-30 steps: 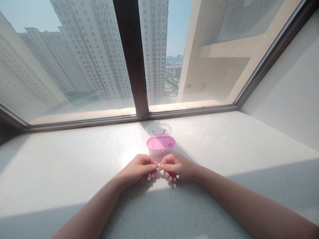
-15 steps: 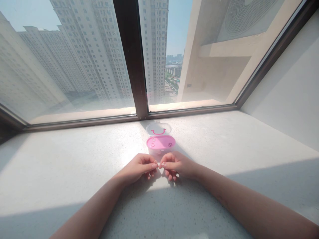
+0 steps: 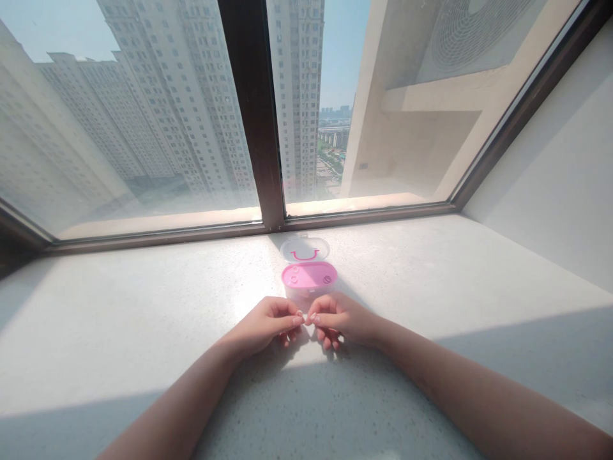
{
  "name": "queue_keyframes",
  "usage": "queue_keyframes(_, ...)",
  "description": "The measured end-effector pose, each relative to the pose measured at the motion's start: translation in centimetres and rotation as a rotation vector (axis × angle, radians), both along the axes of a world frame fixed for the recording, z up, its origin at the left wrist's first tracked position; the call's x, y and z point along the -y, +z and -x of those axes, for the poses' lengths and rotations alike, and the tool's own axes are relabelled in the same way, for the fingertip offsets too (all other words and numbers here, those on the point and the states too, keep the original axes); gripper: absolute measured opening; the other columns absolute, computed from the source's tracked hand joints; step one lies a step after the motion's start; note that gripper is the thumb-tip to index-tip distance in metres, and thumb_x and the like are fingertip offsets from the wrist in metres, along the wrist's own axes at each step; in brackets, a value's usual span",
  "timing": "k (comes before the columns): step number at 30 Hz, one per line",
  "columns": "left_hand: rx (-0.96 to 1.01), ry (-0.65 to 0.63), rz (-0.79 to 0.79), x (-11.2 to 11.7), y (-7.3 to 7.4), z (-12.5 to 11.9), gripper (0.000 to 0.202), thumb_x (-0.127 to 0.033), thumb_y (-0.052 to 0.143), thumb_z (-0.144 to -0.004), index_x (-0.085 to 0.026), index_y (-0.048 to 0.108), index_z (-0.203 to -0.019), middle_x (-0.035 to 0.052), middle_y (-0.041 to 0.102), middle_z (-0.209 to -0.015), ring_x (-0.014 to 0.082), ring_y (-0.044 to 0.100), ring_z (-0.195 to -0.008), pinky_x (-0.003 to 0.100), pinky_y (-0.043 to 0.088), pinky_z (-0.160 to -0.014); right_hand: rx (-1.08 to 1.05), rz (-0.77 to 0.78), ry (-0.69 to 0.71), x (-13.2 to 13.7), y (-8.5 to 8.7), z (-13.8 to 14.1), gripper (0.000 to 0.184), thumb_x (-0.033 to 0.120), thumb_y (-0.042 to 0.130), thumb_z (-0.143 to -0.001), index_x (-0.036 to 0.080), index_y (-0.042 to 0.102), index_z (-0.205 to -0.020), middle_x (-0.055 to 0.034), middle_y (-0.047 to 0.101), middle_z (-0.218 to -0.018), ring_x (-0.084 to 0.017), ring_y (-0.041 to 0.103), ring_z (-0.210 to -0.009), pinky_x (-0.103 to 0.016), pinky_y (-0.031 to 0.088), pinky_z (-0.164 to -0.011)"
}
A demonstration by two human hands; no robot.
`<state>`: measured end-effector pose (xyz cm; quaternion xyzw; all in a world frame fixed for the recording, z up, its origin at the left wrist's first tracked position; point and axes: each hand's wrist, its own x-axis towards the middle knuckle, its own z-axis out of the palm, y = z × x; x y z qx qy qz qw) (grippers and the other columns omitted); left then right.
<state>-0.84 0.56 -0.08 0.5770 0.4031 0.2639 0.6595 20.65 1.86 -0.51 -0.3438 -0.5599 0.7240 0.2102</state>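
Note:
A small pink oval case point(image 3: 309, 276) lies open on the white windowsill point(image 3: 119, 319), its clear lid point(image 3: 305, 248) folded back toward the window. Just in front of it my left hand point(image 3: 268, 324) and my right hand point(image 3: 338, 318) meet fingertip to fingertip, both pinched. Between the fingertips sits something tiny, perhaps a small ring point(image 3: 300, 314), too small to name surely. Both forearms rest low over the sill, reaching in from the bottom of the view.
A dark window frame point(image 3: 249, 115) with a centre post runs along the back of the sill, with high-rise buildings outside. A white wall point(image 3: 550, 172) closes the right side. Shadow covers the near part of the sill.
Both hands have lifted very slightly toward the case and stay pinched together; otherwise nothing has moved.

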Motion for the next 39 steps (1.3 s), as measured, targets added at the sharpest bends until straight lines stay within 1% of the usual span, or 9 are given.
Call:
queue_keyframes(6, 0.01, -0.005, 0.0, 0.02, -0.06, 0.06, 0.028, -0.039, 0.067, -0.079, -0.011, 0.065, -0.079, 0.0007, 0.059, -0.063, 0.0091, 0.053, -0.053, 0.022, 0.043, -0.051, -0.021, 0.023, 0.003, 0.03, -0.02, 0.05, 0.023, 0.035, 0.063, -0.084, 0.013, 0.059, -0.086, 0.0007, 0.062, -0.058, -0.008, 0.059, -0.045, -0.014, 0.042, -0.037)
queue_keyframes(15, 0.003, 0.007, -0.006, 0.01, 0.04, -0.02, 0.029, -0.04, 0.066, -0.079, -0.011, 0.064, -0.077, 0.0005, 0.058, -0.063, 0.0094, 0.052, -0.052, 0.022, 0.042, -0.051, -0.013, 0.014, -0.01, 0.15, 0.21, 0.08, 0.022, 0.034, 0.064, -0.082, 0.012, 0.059, -0.084, 0.0008, 0.061, -0.057, -0.008, 0.058, -0.044, -0.014, 0.042, -0.037)
queue_keyframes(23, -0.008, 0.013, -0.013, -0.06, 0.04, 0.01, 0.025, -0.036, 0.063, -0.082, -0.011, 0.064, -0.075, 0.0004, 0.058, -0.064, 0.0093, 0.051, -0.052, 0.022, 0.042, -0.051, -0.015, 0.018, -0.007, 0.19, 0.09, 0.11, 0.022, 0.034, 0.064, -0.081, 0.012, 0.06, -0.085, 0.0003, 0.062, -0.058, -0.008, 0.059, -0.045, -0.014, 0.041, -0.036)
queue_keyframes(31, -0.014, 0.011, -0.011, -0.02, 0.11, 0.01, 0.027, -0.037, 0.062, -0.082, -0.011, 0.064, -0.074, 0.0005, 0.056, -0.064, 0.0092, 0.051, -0.052, 0.022, 0.043, -0.051, -0.014, 0.013, 0.005, 0.07, 0.09, 0.1, 0.023, 0.034, 0.064, -0.082, 0.012, 0.059, -0.085, 0.0007, 0.061, -0.057, -0.008, 0.059, -0.045, -0.014, 0.041, -0.036)
queue_keyframes(39, -0.031, 0.006, -0.028, 0.0, 0.45, -0.04, 0.027, -0.036, 0.061, -0.083, -0.011, 0.064, -0.073, 0.0004, 0.056, -0.063, 0.0093, 0.051, -0.052, 0.022, 0.044, -0.052, -0.001, 0.006, 0.006, 0.09, -0.11, 0.11, 0.024, 0.036, 0.064, -0.081, 0.013, 0.058, -0.084, 0.0004, 0.062, -0.059, -0.009, 0.06, -0.047, -0.015, 0.043, -0.038)
